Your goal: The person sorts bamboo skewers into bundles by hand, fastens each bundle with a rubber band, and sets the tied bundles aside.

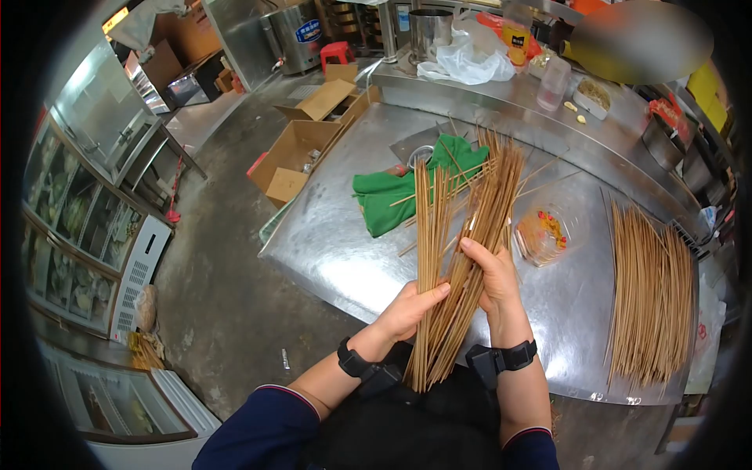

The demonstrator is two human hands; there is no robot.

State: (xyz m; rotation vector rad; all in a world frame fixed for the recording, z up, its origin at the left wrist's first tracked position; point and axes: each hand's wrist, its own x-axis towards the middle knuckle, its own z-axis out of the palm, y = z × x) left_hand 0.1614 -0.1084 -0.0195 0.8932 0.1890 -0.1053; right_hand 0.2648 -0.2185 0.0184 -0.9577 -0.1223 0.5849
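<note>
My left hand (409,308) is closed around a thinner bundle of bamboo skewers (428,243), thumb laid across the front. Beside it, my right hand (495,274) grips a thicker, darker bundle of skewers (489,207), its thumb pressed on the sticks. The two bundles lean apart toward the top and come close together near my apron. Behind them a green cloth (384,204) lies crumpled on the steel table (313,227), with several loose skewers across it. On the right of the table rests a large spread of skewers (650,298).
A clear plastic container (540,235) with red and orange bits sits right of my hands. Along the raised back shelf stand a steel pot (431,35), a white plastic bag (470,59) and a clear cup (554,82). Open cardboard boxes (294,157) are on the floor at left, near glass-fronted fridges (78,204).
</note>
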